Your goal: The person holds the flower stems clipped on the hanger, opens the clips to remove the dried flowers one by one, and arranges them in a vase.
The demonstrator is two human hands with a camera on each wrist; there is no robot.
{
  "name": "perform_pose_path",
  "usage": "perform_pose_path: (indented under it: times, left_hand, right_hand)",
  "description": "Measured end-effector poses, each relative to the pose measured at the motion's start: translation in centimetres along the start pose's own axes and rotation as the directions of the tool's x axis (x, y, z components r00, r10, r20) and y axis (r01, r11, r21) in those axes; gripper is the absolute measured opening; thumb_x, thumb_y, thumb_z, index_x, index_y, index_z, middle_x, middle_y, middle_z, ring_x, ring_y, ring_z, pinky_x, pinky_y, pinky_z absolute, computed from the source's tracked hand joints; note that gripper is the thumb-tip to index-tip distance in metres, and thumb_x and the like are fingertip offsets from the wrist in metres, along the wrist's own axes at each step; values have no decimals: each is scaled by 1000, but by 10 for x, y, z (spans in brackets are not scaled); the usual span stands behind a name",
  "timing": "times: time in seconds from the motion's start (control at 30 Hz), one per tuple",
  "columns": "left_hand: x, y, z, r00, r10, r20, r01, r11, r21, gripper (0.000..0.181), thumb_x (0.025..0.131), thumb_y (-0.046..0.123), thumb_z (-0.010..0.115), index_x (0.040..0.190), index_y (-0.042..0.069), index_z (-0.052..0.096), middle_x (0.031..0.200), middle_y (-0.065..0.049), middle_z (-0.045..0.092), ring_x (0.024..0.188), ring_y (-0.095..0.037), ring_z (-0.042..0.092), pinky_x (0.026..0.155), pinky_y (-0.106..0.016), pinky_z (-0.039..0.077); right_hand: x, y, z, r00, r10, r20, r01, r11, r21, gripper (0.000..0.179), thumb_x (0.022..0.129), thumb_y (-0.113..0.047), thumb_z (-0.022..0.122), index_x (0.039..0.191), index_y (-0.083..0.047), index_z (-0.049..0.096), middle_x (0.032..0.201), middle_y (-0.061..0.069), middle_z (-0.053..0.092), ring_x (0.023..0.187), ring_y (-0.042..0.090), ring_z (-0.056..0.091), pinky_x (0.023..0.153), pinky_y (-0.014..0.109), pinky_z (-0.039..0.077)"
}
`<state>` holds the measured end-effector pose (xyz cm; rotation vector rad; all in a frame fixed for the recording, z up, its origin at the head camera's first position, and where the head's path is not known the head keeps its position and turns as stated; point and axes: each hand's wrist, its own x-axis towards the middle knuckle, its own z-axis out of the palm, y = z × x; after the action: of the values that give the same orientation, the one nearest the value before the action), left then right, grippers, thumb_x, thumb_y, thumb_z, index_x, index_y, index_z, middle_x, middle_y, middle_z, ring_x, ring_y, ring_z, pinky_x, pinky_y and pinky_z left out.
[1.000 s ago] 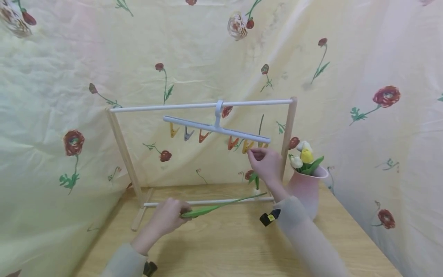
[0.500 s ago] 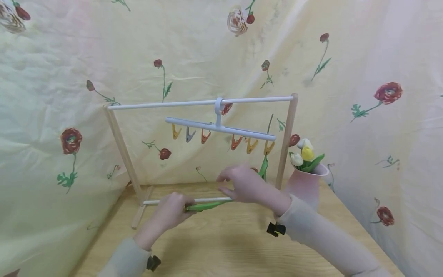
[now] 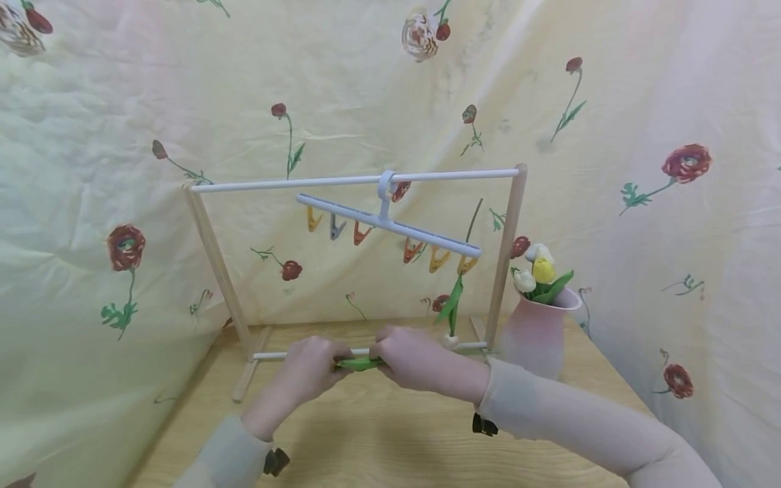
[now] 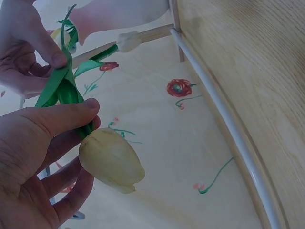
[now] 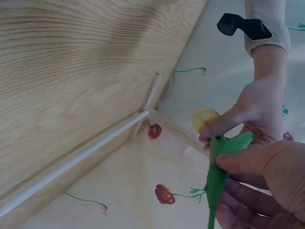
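Note:
My left hand (image 3: 312,366) pinches a pale yellow tulip (image 4: 112,157) by its stem, just behind the bloom. On the same flower, my right hand (image 3: 415,359) pinches the green leaves (image 5: 219,174) between thumb and fingers. Both hands are close together, low in front of the drying rack (image 3: 356,181). Above them a light blue clip hanger (image 3: 384,221) hangs tilted, its right end lower. Several coloured clips line its underside. The rightmost yellow clip (image 3: 468,264) holds another tulip (image 3: 451,308) head down, with a white bloom.
A pink-and-white vase (image 3: 537,335) with white and yellow tulips stands right of the rack. The rack's white lower bar (image 3: 274,356) runs just behind my hands. Flower-patterned cloth (image 3: 342,81) surrounds the wooden table (image 3: 366,434).
My right hand has come away from the hanger's right clips, moved down and left, and taken hold of the tulip in my left hand. The hanger has swung slightly.

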<state>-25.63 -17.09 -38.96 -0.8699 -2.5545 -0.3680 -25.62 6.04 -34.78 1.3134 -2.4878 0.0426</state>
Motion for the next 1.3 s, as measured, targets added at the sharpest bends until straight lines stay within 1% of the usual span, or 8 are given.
perform_pose_path:
  times: [0.17,0.33,0.5,0.7,0.93,1.03,1.13,1.3]
  left_hand:
    - [0,2,0,1000,8,-14,-8,1000,4,13,81,16,93,85,21,81,79,6,78,63,-1,61,53,-18,45]
    - [1,4,2,1000,10,-16,-10,1000,-11,13,81,16,93,85,20,82,80,6,79,62,0,60,54,-17,46]
    - [2,7,4,1000,-8,2,8,999,-39,13,81,13,92,87,20,82,83,6,80,65,-3,65,56,-16,48]
    - [3,11,5,1000,-17,10,18,997,-77,13,83,12,91,91,18,83,84,4,80,67,-3,66,57,-15,48]
    - [2,13,7,999,-41,-33,37,992,-119,14,83,15,91,93,18,83,87,4,81,70,-5,69,59,-15,49]
    - [2,12,9,994,-63,-87,46,983,-179,23,82,15,92,103,15,83,94,1,82,76,-10,73,62,-17,52]
    - [5,9,9,986,-90,-140,51,965,-259,43,81,15,93,121,11,78,100,-4,83,81,-13,75,67,-18,56]
    - [7,2,7,973,-181,-141,118,921,-372,51,77,20,96,124,11,77,95,0,81,73,-5,68,64,-19,55]
  right_hand:
    - [-1,1,1,1000,17,-25,-18,999,-27,7,89,-13,85,88,-14,78,78,-4,66,66,6,57,54,17,47]
    - [-1,3,4,1000,25,3,-25,998,-61,6,90,-13,85,91,-13,79,80,-3,69,67,7,61,57,18,51]
    - [-2,3,2,1000,13,21,-10,991,-132,5,91,-16,84,92,-14,80,81,-4,71,69,8,65,55,19,52]
    - [-5,6,1,1000,2,-6,-3,977,-214,5,90,-16,86,91,-17,81,82,-6,73,72,8,67,56,20,55]
    - [-8,9,0,999,6,-31,-12,980,-199,5,91,-16,84,89,-17,80,80,-6,73,69,8,66,54,19,53]
    - [-10,14,-4,997,51,-51,-59,984,-167,5,90,-15,84,89,-17,80,80,-6,74,67,9,68,53,20,54]
    - [-12,21,-12,987,120,-105,-135,980,-147,7,88,-14,86,88,-18,80,79,-5,75,67,12,69,50,24,54]
    - [-14,30,-25,973,144,-180,-174,971,-162,9,86,-12,87,89,-19,82,81,-5,76,72,14,71,52,29,56]
